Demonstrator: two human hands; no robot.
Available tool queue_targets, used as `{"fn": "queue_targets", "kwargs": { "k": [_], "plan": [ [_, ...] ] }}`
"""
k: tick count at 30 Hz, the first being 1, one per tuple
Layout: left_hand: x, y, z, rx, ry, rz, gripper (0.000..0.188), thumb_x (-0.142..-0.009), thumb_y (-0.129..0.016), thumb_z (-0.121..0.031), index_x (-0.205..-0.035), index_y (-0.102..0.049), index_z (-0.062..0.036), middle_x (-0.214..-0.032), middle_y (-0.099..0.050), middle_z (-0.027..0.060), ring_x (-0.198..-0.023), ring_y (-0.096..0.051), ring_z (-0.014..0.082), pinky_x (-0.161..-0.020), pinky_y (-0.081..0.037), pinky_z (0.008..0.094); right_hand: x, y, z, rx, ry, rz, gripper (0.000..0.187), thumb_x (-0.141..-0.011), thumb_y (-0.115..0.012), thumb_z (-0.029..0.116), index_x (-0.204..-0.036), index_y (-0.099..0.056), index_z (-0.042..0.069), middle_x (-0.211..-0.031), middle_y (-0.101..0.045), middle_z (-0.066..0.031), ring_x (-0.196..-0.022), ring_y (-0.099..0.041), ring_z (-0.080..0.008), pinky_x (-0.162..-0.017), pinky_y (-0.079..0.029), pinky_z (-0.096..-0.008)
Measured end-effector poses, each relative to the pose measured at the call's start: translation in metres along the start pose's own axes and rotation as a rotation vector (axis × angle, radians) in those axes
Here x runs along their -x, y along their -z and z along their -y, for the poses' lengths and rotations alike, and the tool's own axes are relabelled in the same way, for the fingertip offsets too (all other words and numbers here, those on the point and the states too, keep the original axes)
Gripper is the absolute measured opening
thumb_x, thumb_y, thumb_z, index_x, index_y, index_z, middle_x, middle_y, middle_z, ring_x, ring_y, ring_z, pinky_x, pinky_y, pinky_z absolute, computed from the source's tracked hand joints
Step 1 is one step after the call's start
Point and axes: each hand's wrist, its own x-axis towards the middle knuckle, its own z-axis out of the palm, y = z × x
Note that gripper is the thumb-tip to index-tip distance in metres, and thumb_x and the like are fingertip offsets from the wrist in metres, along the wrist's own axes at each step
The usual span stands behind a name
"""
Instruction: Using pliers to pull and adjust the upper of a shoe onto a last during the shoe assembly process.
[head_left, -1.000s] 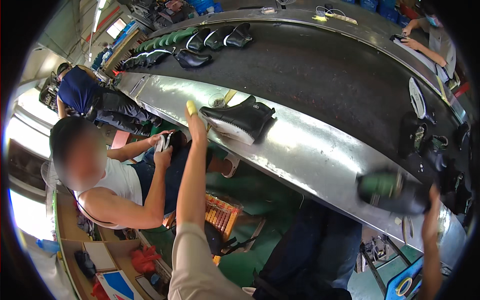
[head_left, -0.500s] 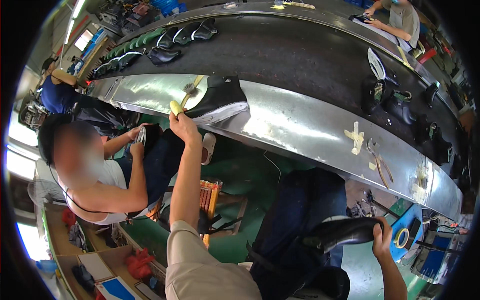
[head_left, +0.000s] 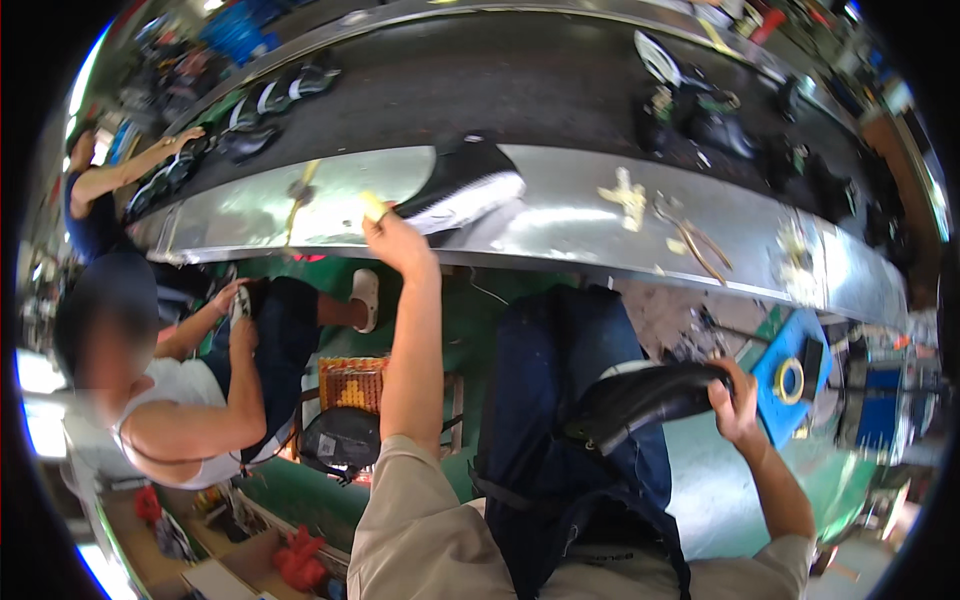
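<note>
My left hand reaches out to the metal ledge, its fingers closed on the toe of a black ankle boot with a pale sole edge. A yellow finger cover sits on one of its fingertips. The boot is tilted, its sole edge turned toward me. Over my lap, my right hand grips one rounded end of a second black boot, which lies sideways across my dark blue apron. Part of its pale sole shows along the upper side.
On the ledge lie pliers, tape strips and a blurred brush. Shoes stand on the dark belt behind. A seated co-worker is close on my left; another reaches to the belt. A tape roll is at right.
My left hand has moved the boot rightward along the ledge, away from the brush. The far-left co-worker now reaches toward the belt. My view has shifted; the right hand still holds its boot.
</note>
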Motion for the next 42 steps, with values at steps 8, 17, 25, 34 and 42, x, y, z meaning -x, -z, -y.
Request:
{"fn": "queue_targets", "kwargs": {
  "k": [8, 17, 25, 34, 42],
  "plan": [
    [0.121, 0.073, -0.094, -0.37, -0.533, 0.675, 0.021, -0.102, -0.054, -0.006, -0.119, -0.063, 0.0014, -0.11, -0.067, 0.013, -0.106, -0.064, 0.0258, -0.1, -0.048, 0.038, -0.075, -0.004, -0.002, -0.163, 0.286, 0.232, 0.046, -0.098, -0.056, 0.046, -0.11, -0.069, 0.004, -0.095, -0.072, -0.0172, -0.087, -0.071, -0.0365, -0.079, -0.054, -0.0423],
    [0.266, 0.143, -0.043, 0.671, 1.625, 0.732, 0.072, -0.106, -0.03, -0.064, -0.139, -0.058, -0.0068, -0.123, -0.07, 0.0123, -0.111, -0.069, 0.0273, -0.099, -0.057, 0.0433, -0.175, -0.065, -0.033, 0.48, 0.191, -0.131, 0.045, -0.1, -0.06, 0.049, -0.127, -0.067, 0.014, -0.118, -0.071, -0.0125, -0.11, -0.067, -0.0346, -0.098, -0.052, -0.0404],
    [0.261, 0.139, -0.025, 0.123, 1.485, 0.686, 0.076, -0.104, -0.024, -0.069, -0.133, -0.062, -0.0099, -0.11, -0.073, 0.0124, -0.09, -0.073, 0.0268, -0.078, -0.062, 0.0444, -0.187, -0.019, -0.123, 0.904, 0.242, -0.318, 0.047, -0.102, -0.054, 0.051, -0.129, -0.067, 0.015, -0.12, -0.068, -0.0115, -0.111, -0.064, -0.0345, -0.097, -0.051, -0.0431],
    [0.245, 0.12, -0.033, 0.198, 1.011, 0.712, 0.075, -0.103, -0.033, -0.071, -0.132, -0.061, -0.0074, -0.122, -0.07, 0.012, -0.101, -0.071, 0.022, -0.09, -0.06, 0.0355, -0.091, -0.039, -0.041, -0.196, -0.512, 0.161, 0.045, -0.104, -0.059, 0.046, -0.118, -0.066, 0.004, -0.103, -0.067, -0.0025, -0.089, -0.066, -0.0106, -0.073, -0.05, -0.0282],
    [0.26, 0.125, 0.002, -0.04, 0.587, 1.118, 0.065, -0.086, -0.055, 0.011, -0.148, -0.047, -0.006, -0.151, -0.048, 0.013, -0.143, -0.043, 0.025, -0.119, -0.032, 0.0349, -0.043, -0.13, -0.006, -0.115, -0.254, 0.175, 0.044, -0.094, -0.077, 0.032, -0.118, -0.059, 0.0, -0.112, -0.073, -0.0085, -0.085, -0.065, -0.0144, -0.076, -0.054, -0.0327]
  ]
}}
